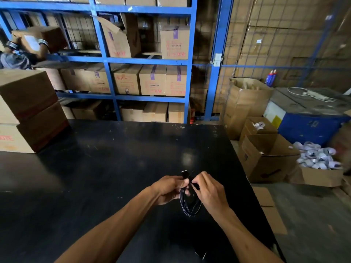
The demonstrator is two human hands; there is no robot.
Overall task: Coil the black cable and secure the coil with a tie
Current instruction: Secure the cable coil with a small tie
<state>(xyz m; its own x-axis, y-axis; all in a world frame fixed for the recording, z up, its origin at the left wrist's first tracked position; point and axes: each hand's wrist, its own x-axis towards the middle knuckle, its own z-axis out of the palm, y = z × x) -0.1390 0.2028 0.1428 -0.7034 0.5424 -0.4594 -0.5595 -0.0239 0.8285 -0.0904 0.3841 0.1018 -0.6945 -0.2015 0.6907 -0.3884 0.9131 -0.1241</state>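
Here, mid-task above the black table (114,168): black cable (190,203) already gathered into a narrow coil, hanging between the two hands, clear of the table. Long axis of the coil near vertical, top at the fingertips, loops drooping below and toward the wrists. Left hand (169,189) closed around the upper part of the coil, thumb pressed across the bundle from the left. Right hand (208,190) touching the same upper part from the right, thumb and first fingers pinched shut on something small and dark at the neck of the coil, probably the tie; too small to confirm. Cable ends or plugs projecting just above the left fingertips, partly blurred.

Judged stage: coiling done, securing under way. Key relation for the coming move: neck of the coil lying directly between the two sets of fingertips, in contact with both, bundle axis crossing the line between the thumbs. Left hand better placed as the clamp, right hand as the wrapper. Likely risk: loops slipping loose below the left palm if that clamp slackens.
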